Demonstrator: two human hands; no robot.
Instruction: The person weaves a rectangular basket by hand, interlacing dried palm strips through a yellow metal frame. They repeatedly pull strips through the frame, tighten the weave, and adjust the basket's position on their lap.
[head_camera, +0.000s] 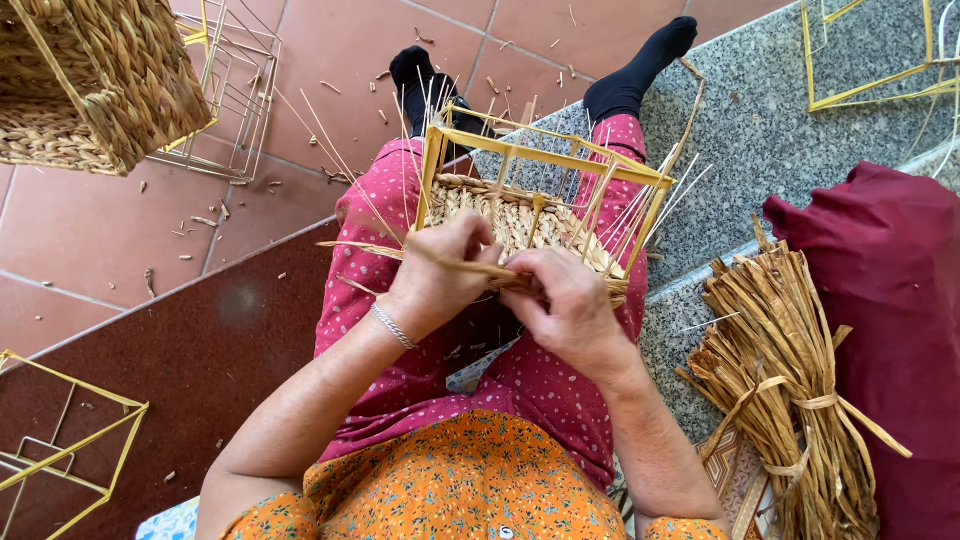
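A yellow wire frame (545, 158) with a partly woven straw base (520, 222) rests on my lap over pink spotted trousers. My left hand (440, 275), with a silver bracelet at the wrist, pinches a twisted straw strand (470, 266) at the frame's near edge. My right hand (565, 300) grips the same strand just to the right, fingers curled against the woven edge. Thin straw stalks stick up from the frame's sides.
A tied bundle of dry straw (780, 380) lies on the grey stone step at the right, beside a dark red cloth (885, 300). A finished woven basket (90, 80) stands top left with empty wire frames (235, 90); another yellow frame (60, 450) sits bottom left.
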